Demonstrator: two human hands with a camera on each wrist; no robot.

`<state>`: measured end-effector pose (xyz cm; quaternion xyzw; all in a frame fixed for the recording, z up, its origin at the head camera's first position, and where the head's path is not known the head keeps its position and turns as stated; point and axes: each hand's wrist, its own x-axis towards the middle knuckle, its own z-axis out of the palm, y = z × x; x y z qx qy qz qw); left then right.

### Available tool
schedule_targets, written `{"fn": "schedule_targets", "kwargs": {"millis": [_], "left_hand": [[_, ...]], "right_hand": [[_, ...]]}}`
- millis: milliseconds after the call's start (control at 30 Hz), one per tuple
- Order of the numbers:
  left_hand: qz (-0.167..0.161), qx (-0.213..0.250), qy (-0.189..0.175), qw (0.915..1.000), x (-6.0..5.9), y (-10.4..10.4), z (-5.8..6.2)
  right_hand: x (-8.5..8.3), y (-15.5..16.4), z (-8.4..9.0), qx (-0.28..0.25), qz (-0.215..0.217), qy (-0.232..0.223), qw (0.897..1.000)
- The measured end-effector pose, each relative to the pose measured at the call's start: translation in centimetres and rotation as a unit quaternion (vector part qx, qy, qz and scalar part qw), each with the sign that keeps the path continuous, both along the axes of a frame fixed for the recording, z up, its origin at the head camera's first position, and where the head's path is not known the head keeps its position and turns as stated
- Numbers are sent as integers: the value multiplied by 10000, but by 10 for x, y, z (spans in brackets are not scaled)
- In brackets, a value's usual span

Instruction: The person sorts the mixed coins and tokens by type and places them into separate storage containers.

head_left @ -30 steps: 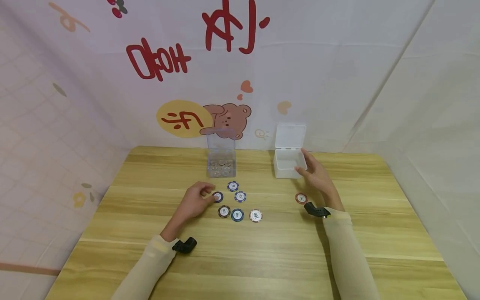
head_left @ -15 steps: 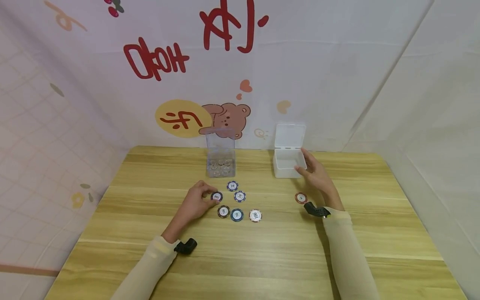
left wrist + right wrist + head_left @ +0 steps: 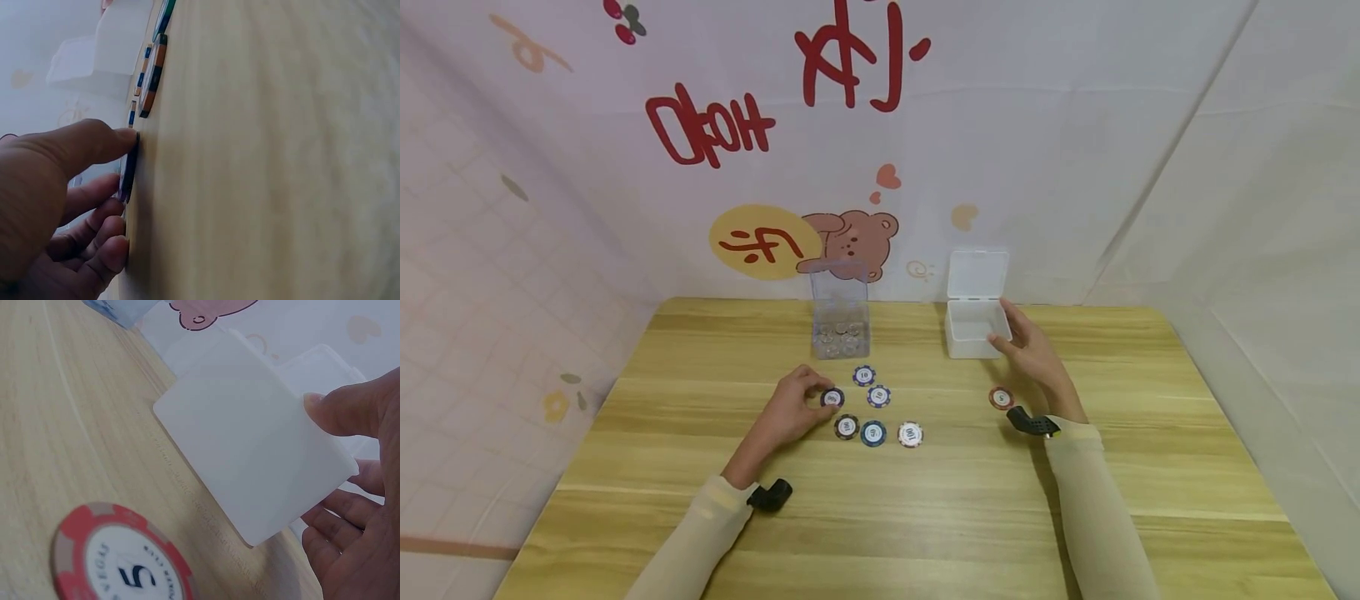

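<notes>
Both forearms in cream sleeves reach forward over the wooden table [image 3: 925, 517], each with a small black camera at the wrist. The left hand [image 3: 786, 408] lies low on the table with its knuckles up; its thumb and curled fingers [image 3: 94, 140] pinch the edge of a dark chip [image 3: 832, 398], which from the left wrist view stands lifted on its rim against the wood. The right hand [image 3: 1033, 350] is held upright, palm turned inward, with relaxed, slightly bent fingers [image 3: 350, 409] right at the near right corner of the white box [image 3: 975, 327]; whether they touch its wall cannot be told, and they grip nothing.

The white box sits toward the back of the table, its hinged lid [image 3: 977, 273] standing open behind it. Left of it, well apart, is a clear box [image 3: 842, 321] with small round pieces inside. Just beside the pinched chip lie five others in a loose cluster: two blue chips [image 3: 864, 376] behind, a brown chip [image 3: 847, 427], a teal chip [image 3: 873, 432] and a pale chip [image 3: 910, 433] in front. A red chip [image 3: 1002, 398] marked 5 lies flat by itself, near the right wrist and just in front of the white box.
</notes>
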<state>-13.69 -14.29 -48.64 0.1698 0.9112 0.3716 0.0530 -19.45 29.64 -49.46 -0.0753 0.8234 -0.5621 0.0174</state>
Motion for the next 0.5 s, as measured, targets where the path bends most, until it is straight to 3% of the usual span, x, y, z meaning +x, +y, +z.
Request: {"fn": "schedule_targets", "kwargs": {"millis": [200,500], "left_hand": [[23,79,183,9998,-2,-2,-2],[78,329,167,9993,-2,4,2]], "right_hand": [[1,0,1,-7,13,-28,10000],[2,0,1,-34,0,-74,10000]]}}
